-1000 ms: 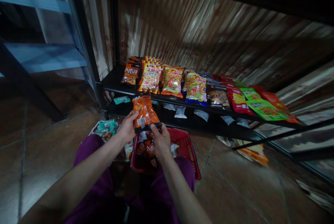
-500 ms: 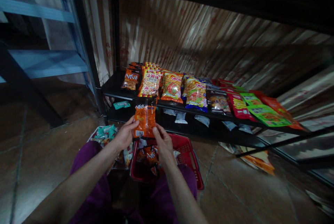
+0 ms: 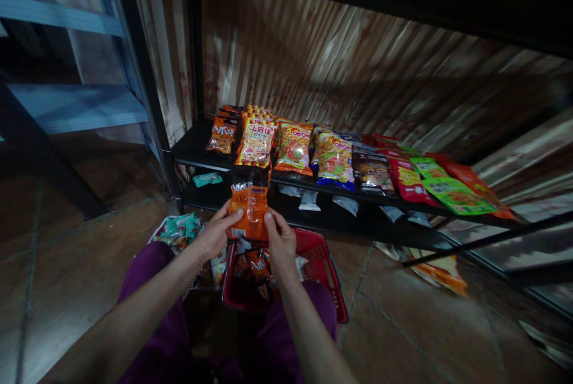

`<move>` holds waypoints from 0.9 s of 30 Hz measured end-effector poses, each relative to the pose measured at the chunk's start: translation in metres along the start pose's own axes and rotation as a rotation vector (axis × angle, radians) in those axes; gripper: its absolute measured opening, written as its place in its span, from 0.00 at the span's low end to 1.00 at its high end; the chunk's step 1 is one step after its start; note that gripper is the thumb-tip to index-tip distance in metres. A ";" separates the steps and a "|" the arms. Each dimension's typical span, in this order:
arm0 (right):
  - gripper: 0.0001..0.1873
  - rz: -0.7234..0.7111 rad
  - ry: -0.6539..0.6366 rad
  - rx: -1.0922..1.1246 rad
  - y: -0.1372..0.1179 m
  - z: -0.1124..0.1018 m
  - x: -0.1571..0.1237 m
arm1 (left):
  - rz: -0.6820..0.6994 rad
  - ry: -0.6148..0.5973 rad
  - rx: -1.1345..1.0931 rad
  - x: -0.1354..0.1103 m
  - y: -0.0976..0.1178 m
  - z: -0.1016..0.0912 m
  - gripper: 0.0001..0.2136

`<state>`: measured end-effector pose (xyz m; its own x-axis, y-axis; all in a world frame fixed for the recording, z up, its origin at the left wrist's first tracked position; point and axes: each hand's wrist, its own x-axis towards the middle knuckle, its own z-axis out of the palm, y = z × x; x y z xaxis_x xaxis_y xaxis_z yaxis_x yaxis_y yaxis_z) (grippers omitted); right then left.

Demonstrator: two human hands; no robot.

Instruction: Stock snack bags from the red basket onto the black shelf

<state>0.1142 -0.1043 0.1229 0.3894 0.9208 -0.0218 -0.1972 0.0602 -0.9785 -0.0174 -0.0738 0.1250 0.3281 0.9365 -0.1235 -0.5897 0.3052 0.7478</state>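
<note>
An orange snack packet (image 3: 249,208) stands upright between my two hands, just above a red basket (image 3: 323,267). My left hand (image 3: 215,233) pinches its lower left edge, thumb on the front. My right hand (image 3: 280,242) grips its lower right edge the same way. More orange packets (image 3: 253,264) lie inside the basket under my hands. Beyond the packet is a low black shelf (image 3: 192,148) with a matching orange packet (image 3: 222,134) at its left end.
Yellow, blue, brown, red and green snack packets (image 3: 333,160) lie in a row along the shelf. Small pale sachets (image 3: 308,200) rest on the lower ledge. A teal-patterned bag (image 3: 179,230) lies left of the basket, a flat orange packet (image 3: 441,273) on the tiled floor at right. Blue racking (image 3: 76,103) stands left.
The packet has turned from tilted to upright and sits a little lower. Both hands have shifted up its lower edges; the view has dipped slightly.
</note>
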 end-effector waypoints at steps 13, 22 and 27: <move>0.19 -0.296 0.046 -0.321 0.000 -0.005 0.007 | 0.032 0.018 0.140 -0.003 0.000 0.009 0.21; 0.18 -0.753 0.019 -0.832 0.000 -0.004 0.000 | 0.124 0.160 0.271 0.002 0.000 0.016 0.18; 0.20 -0.661 -0.071 -0.780 0.005 -0.003 0.001 | 0.146 0.156 0.258 -0.001 -0.002 0.018 0.17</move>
<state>0.1164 -0.1042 0.1175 0.1487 0.8168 0.5575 0.6878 0.3196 -0.6518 -0.0039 -0.0786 0.1356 0.1254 0.9883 -0.0863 -0.4093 0.1308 0.9030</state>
